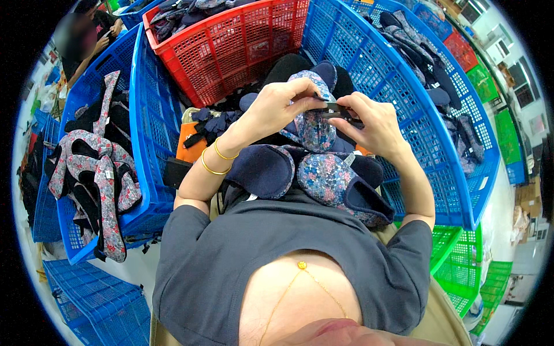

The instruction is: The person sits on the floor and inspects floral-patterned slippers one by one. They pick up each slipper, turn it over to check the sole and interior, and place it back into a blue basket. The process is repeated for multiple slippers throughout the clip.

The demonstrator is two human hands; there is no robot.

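In front of my chest, both hands are closed in pinches and meet over a small dark strap-like piece [336,109]. The fingertips of my left hand [283,109] grip its left end. My right hand [372,121] pinches its right end; fingers partly cover it, so its exact kind is unclear. Just below and behind hangs a padded floral fabric piece [316,131] in blue and pink. Against my lap lie a rounded floral piece with dark lining [332,183] and a navy padded piece [261,172].
A red basket [231,49] stands ahead, a blue basket [404,115] at the right. Another blue basket [147,121] at the left holds floral strap-shaped pieces [104,173]. Green baskets [461,259] sit lower right. An orange item [188,141] lies near my left forearm. Another person [86,40] is at far left.
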